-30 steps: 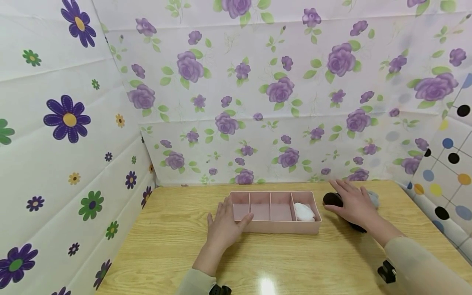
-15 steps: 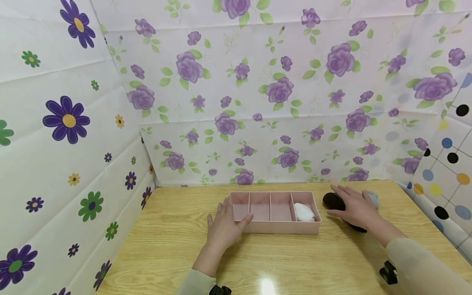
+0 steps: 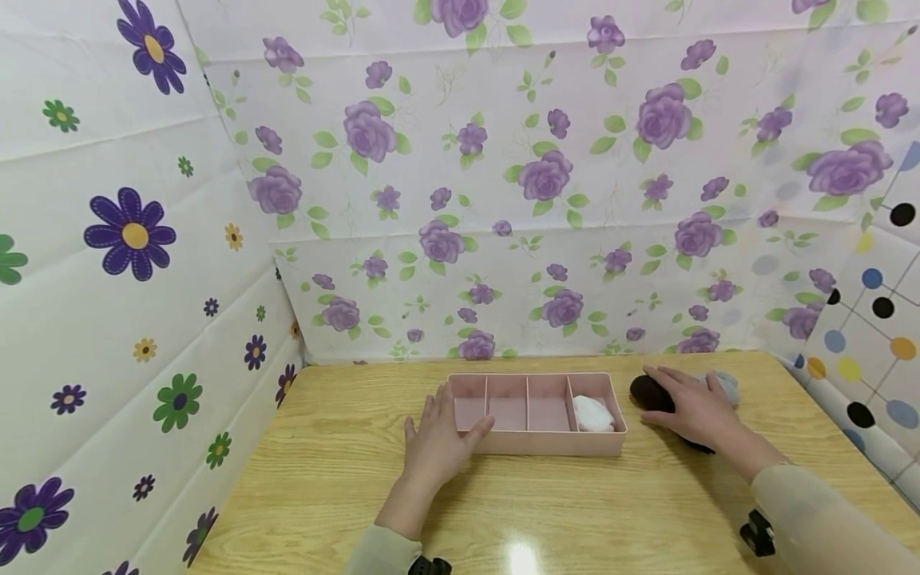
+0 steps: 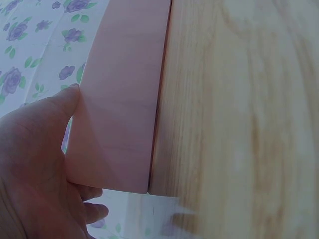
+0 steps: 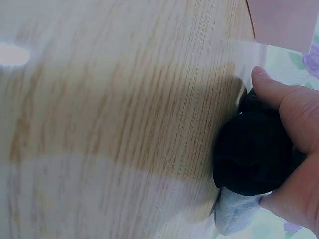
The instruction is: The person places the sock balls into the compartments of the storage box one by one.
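Oblong pink box (image 3: 546,442), smooth-walled, lower centre, divided into four compartments; a rounded, soft-looking white bundle (image 3: 593,414) lies in the rightmost. The left hand (image 3: 437,451) touches the box's left end, thumb and fingers spread apart. Lower right: the right hand (image 3: 693,409), fingers extended, rests over a rounded dark bundle (image 3: 650,393) beside a grey bundle (image 3: 727,387). Wood-grain table (image 3: 345,463); creased flowered sheet (image 3: 496,172) above.

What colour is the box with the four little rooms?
The box is pale pink. You can see it best in the head view.
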`<state>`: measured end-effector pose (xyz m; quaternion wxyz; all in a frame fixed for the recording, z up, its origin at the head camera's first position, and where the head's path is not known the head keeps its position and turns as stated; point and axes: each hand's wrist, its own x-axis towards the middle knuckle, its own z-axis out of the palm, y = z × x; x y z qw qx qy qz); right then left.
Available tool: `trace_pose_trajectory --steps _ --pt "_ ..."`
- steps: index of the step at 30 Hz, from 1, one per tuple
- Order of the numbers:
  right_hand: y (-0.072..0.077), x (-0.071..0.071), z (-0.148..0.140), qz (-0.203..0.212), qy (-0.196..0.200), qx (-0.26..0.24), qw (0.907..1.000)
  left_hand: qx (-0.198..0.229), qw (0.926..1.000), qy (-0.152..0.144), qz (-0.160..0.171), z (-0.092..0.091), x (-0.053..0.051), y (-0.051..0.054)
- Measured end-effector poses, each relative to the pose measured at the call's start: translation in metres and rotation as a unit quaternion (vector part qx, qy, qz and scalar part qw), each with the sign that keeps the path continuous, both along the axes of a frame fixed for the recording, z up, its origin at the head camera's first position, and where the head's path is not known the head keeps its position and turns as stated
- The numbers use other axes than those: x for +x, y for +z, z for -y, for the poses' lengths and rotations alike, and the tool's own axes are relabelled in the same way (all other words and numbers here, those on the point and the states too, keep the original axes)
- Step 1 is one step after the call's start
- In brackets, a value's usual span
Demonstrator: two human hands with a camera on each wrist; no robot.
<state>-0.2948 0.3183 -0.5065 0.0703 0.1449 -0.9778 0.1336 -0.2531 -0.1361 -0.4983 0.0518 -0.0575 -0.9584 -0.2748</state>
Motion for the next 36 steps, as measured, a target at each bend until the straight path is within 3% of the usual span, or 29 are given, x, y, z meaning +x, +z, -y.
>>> trace_pose_trajectory --steps 20,36 --pt "-0.0030 -0.0004 0.0043 -0.026 -0.018 0.019 0.9993 0.004 1.0000 0.001 0.000 -0.0007 0.0021 0.0029" --pt "-0.0015 -0.0017 0.0076 -0.063 -0.032 -0.006 0.9975 0.003 1.0000 0.000 -0.001 -0.0001 0.0015 0.0020"
